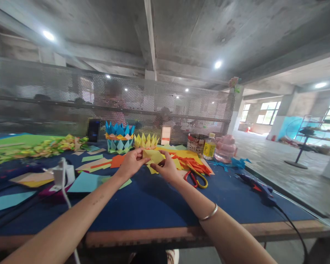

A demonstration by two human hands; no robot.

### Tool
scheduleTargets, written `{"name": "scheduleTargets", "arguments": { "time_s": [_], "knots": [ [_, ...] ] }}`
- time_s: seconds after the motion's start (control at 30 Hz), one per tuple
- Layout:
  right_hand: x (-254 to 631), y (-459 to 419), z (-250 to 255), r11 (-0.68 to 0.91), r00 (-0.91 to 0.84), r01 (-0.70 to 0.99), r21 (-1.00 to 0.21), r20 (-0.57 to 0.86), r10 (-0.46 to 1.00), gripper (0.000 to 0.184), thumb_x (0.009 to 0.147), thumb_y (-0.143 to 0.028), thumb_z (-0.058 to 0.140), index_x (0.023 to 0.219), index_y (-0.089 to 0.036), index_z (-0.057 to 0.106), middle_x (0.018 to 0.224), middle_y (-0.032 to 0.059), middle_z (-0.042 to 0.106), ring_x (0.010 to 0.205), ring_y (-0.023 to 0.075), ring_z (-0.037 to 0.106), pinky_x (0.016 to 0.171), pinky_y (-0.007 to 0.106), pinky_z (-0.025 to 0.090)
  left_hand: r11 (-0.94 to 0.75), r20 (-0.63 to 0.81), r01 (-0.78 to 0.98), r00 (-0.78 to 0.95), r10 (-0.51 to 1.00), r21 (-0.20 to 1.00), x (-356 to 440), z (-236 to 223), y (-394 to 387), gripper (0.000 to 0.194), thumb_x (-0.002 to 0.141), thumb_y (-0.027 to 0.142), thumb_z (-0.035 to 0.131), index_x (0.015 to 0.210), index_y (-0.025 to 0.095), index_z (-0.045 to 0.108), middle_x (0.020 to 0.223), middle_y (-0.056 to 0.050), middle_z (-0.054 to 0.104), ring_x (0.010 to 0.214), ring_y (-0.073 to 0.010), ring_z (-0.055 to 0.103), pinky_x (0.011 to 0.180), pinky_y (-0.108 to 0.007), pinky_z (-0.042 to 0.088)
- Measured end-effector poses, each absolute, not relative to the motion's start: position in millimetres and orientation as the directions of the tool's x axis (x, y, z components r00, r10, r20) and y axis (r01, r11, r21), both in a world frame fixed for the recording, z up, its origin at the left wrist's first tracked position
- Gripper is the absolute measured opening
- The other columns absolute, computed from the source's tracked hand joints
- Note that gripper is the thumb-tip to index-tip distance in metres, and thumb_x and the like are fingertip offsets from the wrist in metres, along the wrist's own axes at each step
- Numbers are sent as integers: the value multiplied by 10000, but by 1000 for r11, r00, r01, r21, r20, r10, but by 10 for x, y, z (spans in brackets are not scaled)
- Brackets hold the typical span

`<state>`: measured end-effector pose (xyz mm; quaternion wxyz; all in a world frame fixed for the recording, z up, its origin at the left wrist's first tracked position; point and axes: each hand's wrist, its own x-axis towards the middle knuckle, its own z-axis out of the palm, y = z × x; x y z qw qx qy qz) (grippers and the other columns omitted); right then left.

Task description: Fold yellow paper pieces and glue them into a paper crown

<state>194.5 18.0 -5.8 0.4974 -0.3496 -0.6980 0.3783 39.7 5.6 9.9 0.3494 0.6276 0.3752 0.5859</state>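
Between my hands, above the blue tabletop (154,205), is a piece of yellow paper (153,156) that looks partly folded. My left hand (133,161) pinches its left side with thumb and fingers. On the right side, my right hand (167,167) grips the same paper, its thumb along the lower edge. Just beyond stand a blue folded-paper crown (120,136) and a yellow folded-paper crown (146,141). Orange paper pieces (196,165) lie right of my hands, with scissors (196,179) with red and yellow handles near them.
A glue gun (260,189) with a black cord lies at the right edge. A yellow-labelled bottle (209,146), a pink jug (225,148) and a basket (197,142) stand at the back. To the left are a white plug adapter (63,174), blue paper (86,182) and heaped folded pieces (52,146).
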Motion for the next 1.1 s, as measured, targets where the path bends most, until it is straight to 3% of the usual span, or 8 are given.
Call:
{"name": "scheduleTargets", "arguments": {
  "time_s": [0.17, 0.33, 0.53, 0.8, 1.1],
  "knots": [
    [1956, 202, -69, 487, -254, 81, -870, 454, 854, 561, 622, -233, 704, 1099, -201, 408, 781, -26, 592, 641, 122, 575, 560, 236, 443, -461, 457, 51, 74, 886, 886, 370, 38, 116, 406, 568, 322, 787, 903, 147, 640, 810, -60, 739, 755, -219, 684, 714, -315, 512],
    [1966, 236, -85, 512, -221, 95, -854, 483, 847, 545, 641, -228, 685, 1113, -192, 414, 771, -24, 598, 653, 128, 589, 591, 247, 455, -377, 373, 29, 99, 923, 926, 372, 35, 111, 443, 537, 303, 808, 922, 149, 654, 880, -57, 730, 767, -206, 665, 706, -312, 508],
    [1977, 250, -74, 517, -196, 92, -851, 494, 847, 534, 636, -184, 665, 1111, -195, 422, 757, -28, 609, 609, 117, 574, 567, 239, 445, -277, 275, 20, 76, 958, 961, 391, 63, 62, 439, 441, 292, 858, 814, 139, 683, 795, -42, 716, 695, -176, 634, 679, -287, 487],
    [1978, 251, -84, 524, -216, 35, -851, 506, 835, 541, 647, -210, 670, 1131, -210, 427, 813, -4, 629, 649, 132, 602, 595, 252, 464, -98, 114, -103, 174, 978, 990, 353, 26, 87, 416, 461, 306, 867, 797, 108, 720, 697, -31, 673, 585, -98, 570, 593, -211, 428],
    [1957, 230, -77, 496, -255, -64, -866, 495, 831, 549, 633, -189, 686, 1113, -210, 420, 812, -12, 628, 683, 130, 617, 631, 251, 474, -48, 69, -169, 117, 991, 984, 344, 25, 124, 394, 321, 199, 890, 672, 109, 734, 609, -25, 681, 548, -87, 558, 584, -201, 424]
  ]
}}
